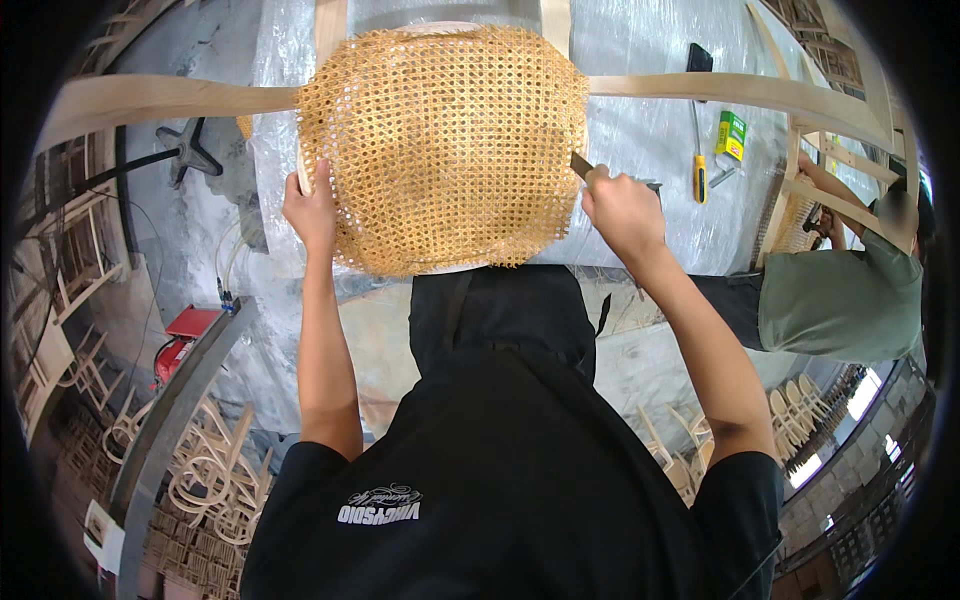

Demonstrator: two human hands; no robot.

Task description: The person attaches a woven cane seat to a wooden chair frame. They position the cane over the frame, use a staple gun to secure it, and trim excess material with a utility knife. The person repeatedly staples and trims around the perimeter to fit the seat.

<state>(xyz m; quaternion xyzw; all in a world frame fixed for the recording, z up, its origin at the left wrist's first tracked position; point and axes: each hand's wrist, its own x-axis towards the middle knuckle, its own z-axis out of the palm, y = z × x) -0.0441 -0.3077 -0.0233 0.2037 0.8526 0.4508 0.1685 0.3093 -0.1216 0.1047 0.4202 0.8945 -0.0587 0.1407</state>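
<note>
A woven cane sheet (440,150) with frayed edges lies over a pale wooden chair seat frame, with wooden legs (730,88) reaching outward from it. At the seat's left edge, my left hand (310,208) is closed on the rim of the seat frame (306,165), the thumb lying along it. My right hand (625,212) is wrapped round a knife (580,164) with a flat dark blade. Its blade tip meets the cane's right edge. Most of the handle is hidden in the fist.
Clear plastic film (650,240) covers the worktable. To the right lie a yellow-and-black-handled screwdriver (700,180), a green-and-yellow box (731,136) and a black object (700,58). A co-worker in a green shirt (840,305) works beside another chair frame (785,215). A metal beam (180,400) stands left.
</note>
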